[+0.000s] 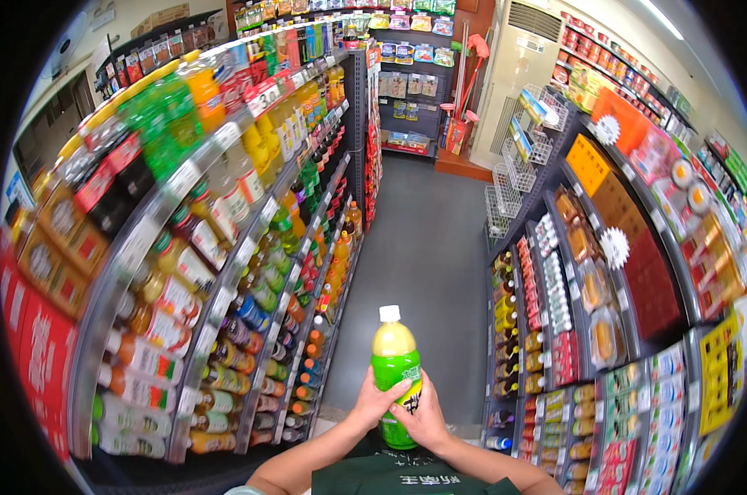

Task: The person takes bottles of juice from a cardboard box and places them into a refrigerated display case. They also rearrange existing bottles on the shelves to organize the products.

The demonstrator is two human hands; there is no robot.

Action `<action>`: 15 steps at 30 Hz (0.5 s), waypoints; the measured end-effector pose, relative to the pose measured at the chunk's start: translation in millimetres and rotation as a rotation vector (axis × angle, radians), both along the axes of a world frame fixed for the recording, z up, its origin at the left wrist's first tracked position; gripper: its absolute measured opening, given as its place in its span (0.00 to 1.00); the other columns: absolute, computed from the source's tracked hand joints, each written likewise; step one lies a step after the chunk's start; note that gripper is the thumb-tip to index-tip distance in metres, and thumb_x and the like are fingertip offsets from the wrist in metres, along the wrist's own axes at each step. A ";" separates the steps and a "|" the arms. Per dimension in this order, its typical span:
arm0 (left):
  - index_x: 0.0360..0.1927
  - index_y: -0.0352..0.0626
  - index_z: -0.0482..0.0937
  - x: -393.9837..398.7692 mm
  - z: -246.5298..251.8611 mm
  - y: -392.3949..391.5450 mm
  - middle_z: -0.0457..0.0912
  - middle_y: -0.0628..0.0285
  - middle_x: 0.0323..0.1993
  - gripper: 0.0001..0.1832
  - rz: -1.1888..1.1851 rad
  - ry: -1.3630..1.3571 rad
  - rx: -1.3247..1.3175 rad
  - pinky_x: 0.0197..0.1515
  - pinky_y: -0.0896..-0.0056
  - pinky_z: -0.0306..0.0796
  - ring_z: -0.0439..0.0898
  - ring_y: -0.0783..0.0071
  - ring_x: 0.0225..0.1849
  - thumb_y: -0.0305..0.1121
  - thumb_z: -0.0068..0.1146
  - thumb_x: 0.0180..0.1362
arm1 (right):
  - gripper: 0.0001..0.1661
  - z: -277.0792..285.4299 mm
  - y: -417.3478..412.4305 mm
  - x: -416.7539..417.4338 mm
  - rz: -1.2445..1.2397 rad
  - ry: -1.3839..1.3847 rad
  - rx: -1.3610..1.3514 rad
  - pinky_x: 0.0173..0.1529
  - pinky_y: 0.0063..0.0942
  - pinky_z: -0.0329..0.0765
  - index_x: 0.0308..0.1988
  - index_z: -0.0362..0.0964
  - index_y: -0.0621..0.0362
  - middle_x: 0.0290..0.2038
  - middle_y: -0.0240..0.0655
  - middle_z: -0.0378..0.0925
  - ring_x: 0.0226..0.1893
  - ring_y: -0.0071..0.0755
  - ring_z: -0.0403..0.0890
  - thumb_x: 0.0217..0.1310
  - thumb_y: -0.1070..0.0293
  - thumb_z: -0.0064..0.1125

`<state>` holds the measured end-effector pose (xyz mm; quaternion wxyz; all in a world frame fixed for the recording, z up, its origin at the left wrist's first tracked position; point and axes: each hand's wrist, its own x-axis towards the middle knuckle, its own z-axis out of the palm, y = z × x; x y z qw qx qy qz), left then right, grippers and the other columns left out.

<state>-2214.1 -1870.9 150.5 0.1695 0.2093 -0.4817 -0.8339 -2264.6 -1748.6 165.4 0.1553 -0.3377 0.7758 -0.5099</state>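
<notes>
A large plastic drink bottle (pixel 396 365) with a white cap, pale yellow contents and a green label is held upright before my body, above the aisle floor. My left hand (pixel 380 399) wraps its left side, the thumb across the front. From the right, my right hand (pixel 424 411) grips the same bottle, its thumb also on the label. Both hands touch the bottle near its lower half. A dark green apron (pixel 410 476) bearing writing shows below them.
Shelves of bottled drinks (pixel 225 247) line the left side. On the right stand shelves with packaged food (pixel 602 334) and small bottles, with white wire baskets (pixel 516 179) at their far end. The grey aisle floor (pixel 420 247) leads to a snack rack (pixel 410 86), beside cleaning tools (pixel 463 93).
</notes>
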 end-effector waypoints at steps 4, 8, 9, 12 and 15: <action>0.59 0.39 0.60 -123.4 9.4 -47.7 0.74 0.59 0.50 0.35 -0.118 -0.040 -0.101 0.55 0.66 0.71 0.75 0.70 0.52 0.29 0.68 0.50 | 0.52 2.2 -38.0 -115.6 -0.081 0.002 0.007 0.61 0.43 0.63 0.64 0.46 0.67 0.56 0.54 0.63 0.58 0.55 0.65 0.49 0.61 0.68; 0.59 0.38 0.59 -236.3 -3.1 -88.2 0.73 0.58 0.52 0.39 -0.127 -0.047 -0.229 0.57 0.64 0.69 0.74 0.70 0.53 0.31 0.72 0.46 | 0.51 -9.8 -76.8 -232.0 -0.048 -0.053 -0.060 0.60 0.37 0.66 0.64 0.46 0.66 0.56 0.50 0.64 0.58 0.46 0.68 0.46 0.73 0.68; 0.59 0.38 0.59 -264.5 -5.6 -97.3 0.73 0.58 0.52 0.40 -0.118 -0.035 -0.269 0.57 0.64 0.69 0.74 0.70 0.54 0.31 0.73 0.45 | 0.52 -12.3 -85.2 -263.2 -0.015 -0.110 -0.075 0.60 0.38 0.67 0.64 0.46 0.67 0.56 0.51 0.64 0.58 0.47 0.68 0.45 0.71 0.69; 0.58 0.38 0.60 -337.1 -25.6 -124.6 0.73 0.58 0.51 0.44 -0.093 -0.085 -0.492 0.57 0.64 0.68 0.73 0.70 0.53 0.34 0.76 0.40 | 0.56 -34.3 -113.9 -352.9 0.075 -0.108 -0.059 0.59 0.38 0.68 0.64 0.46 0.67 0.55 0.51 0.66 0.58 0.49 0.69 0.40 0.67 0.73; 0.57 0.39 0.60 -400.8 -39.1 -143.3 0.74 0.57 0.49 0.45 -0.020 -0.168 -0.486 0.57 0.65 0.68 0.74 0.70 0.53 0.35 0.77 0.36 | 0.54 -50.4 -144.1 -437.0 0.154 -0.090 0.016 0.58 0.40 0.69 0.61 0.53 0.65 0.54 0.49 0.67 0.56 0.51 0.70 0.36 0.64 0.75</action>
